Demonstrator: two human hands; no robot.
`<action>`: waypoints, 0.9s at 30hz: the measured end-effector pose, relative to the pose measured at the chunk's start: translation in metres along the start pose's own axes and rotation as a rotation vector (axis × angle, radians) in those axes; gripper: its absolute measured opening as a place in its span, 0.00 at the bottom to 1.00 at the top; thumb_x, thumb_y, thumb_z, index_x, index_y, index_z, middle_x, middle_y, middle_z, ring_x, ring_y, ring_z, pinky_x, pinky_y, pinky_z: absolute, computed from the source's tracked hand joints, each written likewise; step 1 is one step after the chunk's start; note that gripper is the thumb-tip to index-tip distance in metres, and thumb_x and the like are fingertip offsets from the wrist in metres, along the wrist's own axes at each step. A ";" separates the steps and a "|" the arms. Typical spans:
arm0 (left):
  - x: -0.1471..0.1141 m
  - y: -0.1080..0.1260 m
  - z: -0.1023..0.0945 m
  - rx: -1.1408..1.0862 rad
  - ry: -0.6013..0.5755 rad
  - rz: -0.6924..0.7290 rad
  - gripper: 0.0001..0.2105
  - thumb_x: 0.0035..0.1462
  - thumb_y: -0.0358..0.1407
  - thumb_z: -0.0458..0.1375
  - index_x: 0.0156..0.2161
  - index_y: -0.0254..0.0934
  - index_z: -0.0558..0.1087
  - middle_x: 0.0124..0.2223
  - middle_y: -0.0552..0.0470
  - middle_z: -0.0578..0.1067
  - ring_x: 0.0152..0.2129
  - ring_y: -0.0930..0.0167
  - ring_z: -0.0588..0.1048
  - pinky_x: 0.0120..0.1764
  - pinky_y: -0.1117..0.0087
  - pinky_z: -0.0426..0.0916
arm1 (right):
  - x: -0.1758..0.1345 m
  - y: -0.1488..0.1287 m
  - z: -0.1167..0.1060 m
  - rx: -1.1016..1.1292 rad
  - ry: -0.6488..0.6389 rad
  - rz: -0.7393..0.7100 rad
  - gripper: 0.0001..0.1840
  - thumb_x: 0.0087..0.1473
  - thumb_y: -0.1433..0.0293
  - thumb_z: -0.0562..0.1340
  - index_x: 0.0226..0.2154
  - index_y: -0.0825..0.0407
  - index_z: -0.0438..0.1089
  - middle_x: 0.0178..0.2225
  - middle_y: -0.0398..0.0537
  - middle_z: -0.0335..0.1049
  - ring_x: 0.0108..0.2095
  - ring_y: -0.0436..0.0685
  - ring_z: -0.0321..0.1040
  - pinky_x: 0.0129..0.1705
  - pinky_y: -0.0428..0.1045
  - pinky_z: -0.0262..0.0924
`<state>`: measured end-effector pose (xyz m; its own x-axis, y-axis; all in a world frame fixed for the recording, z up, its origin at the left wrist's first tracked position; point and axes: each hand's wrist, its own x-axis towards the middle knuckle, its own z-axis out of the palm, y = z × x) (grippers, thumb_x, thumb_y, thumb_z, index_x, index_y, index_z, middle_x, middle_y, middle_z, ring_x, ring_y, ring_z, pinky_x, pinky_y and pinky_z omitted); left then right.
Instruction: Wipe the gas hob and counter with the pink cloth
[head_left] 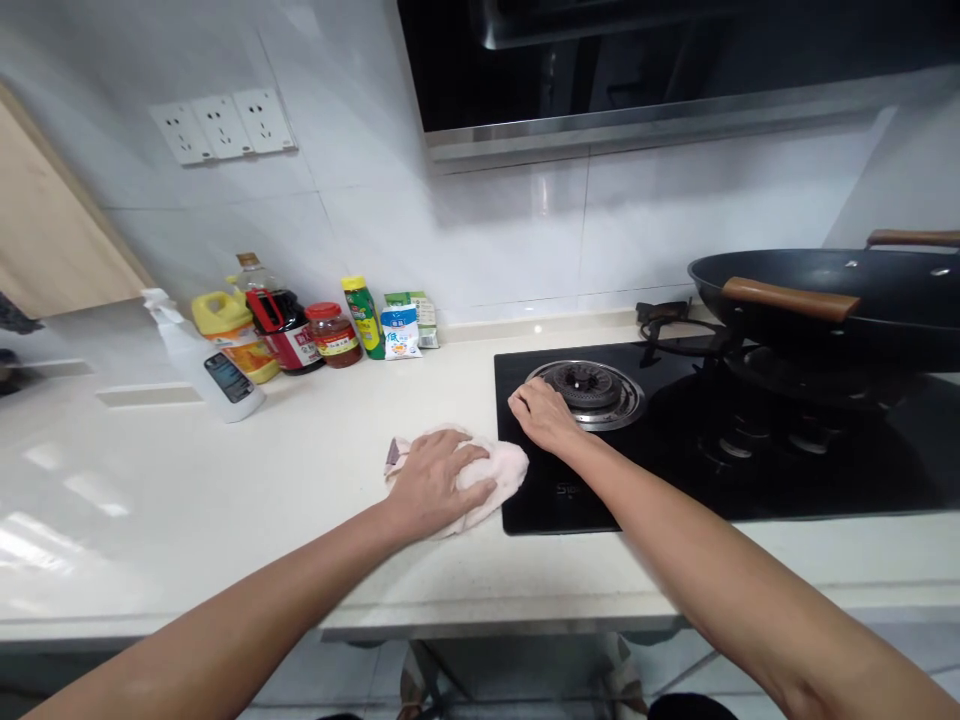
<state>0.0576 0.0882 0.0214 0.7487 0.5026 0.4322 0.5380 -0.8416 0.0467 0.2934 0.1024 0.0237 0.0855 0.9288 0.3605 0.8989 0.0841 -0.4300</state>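
A pale pink-white cloth (510, 468) lies bunched on the countertop, its right end over the left edge of the black gas hob (529, 512). My left hand (435, 480) rests on top of the cloth, fingers spread and thumb apart, pressing rather than wrapping round it. At the left side of the bare burner (589, 383), my right hand (546, 412) is closed with its fingers curled. What those fingers hold, if anything, is hidden. No pot support stands over this burner.
A wok (810, 270) with wooden handles sits at the right of the hob. A loose-looking black pot support (679, 335) is behind it. A white spray bottle (202, 365), sauce bottle (289, 330), red-lidded jar (334, 338) and several packages line the wall. The range hood (637, 60) hangs above.
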 end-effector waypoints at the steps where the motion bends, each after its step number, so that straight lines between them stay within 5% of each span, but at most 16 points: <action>1: 0.002 -0.002 0.001 0.000 -0.002 -0.005 0.16 0.63 0.49 0.57 0.49 0.43 0.76 0.50 0.47 0.76 0.52 0.59 0.71 0.56 0.55 0.62 | -0.001 -0.002 0.001 0.003 -0.013 -0.019 0.17 0.68 0.64 0.50 0.39 0.50 0.73 0.46 0.51 0.68 0.50 0.58 0.63 0.50 0.53 0.55; 7: 0.043 -0.029 0.022 0.083 -0.007 -0.160 0.16 0.60 0.49 0.60 0.49 0.45 0.78 0.51 0.48 0.77 0.52 0.59 0.72 0.55 0.55 0.63 | -0.001 -0.007 0.005 0.003 -0.064 -0.023 0.17 0.68 0.65 0.50 0.39 0.50 0.72 0.45 0.51 0.68 0.51 0.58 0.63 0.50 0.53 0.55; 14: 0.107 -0.068 0.046 0.166 -0.050 -0.349 0.21 0.62 0.54 0.55 0.52 0.46 0.77 0.53 0.46 0.76 0.52 0.55 0.71 0.53 0.54 0.62 | 0.003 -0.002 0.007 0.024 -0.030 -0.025 0.19 0.68 0.63 0.51 0.56 0.51 0.67 0.51 0.53 0.66 0.55 0.60 0.61 0.55 0.55 0.54; 18: 0.136 -0.091 0.056 0.214 -0.074 -0.449 0.24 0.62 0.57 0.52 0.53 0.47 0.76 0.54 0.43 0.75 0.53 0.52 0.69 0.53 0.51 0.61 | 0.004 0.000 0.008 0.025 -0.052 -0.018 0.19 0.68 0.64 0.52 0.55 0.50 0.68 0.52 0.53 0.65 0.56 0.60 0.59 0.56 0.55 0.53; 27: 0.148 -0.106 0.061 0.295 -0.105 -0.503 0.28 0.63 0.58 0.46 0.56 0.45 0.74 0.55 0.39 0.73 0.53 0.50 0.69 0.53 0.49 0.61 | 0.007 0.001 0.003 0.032 -0.085 0.002 0.15 0.67 0.63 0.53 0.47 0.50 0.72 0.50 0.51 0.65 0.54 0.59 0.59 0.55 0.56 0.53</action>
<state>0.1355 0.2639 0.0252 0.3997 0.8553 0.3297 0.9106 -0.4117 -0.0358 0.2934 0.1098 0.0230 0.0493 0.9561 0.2890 0.8843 0.0927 -0.4577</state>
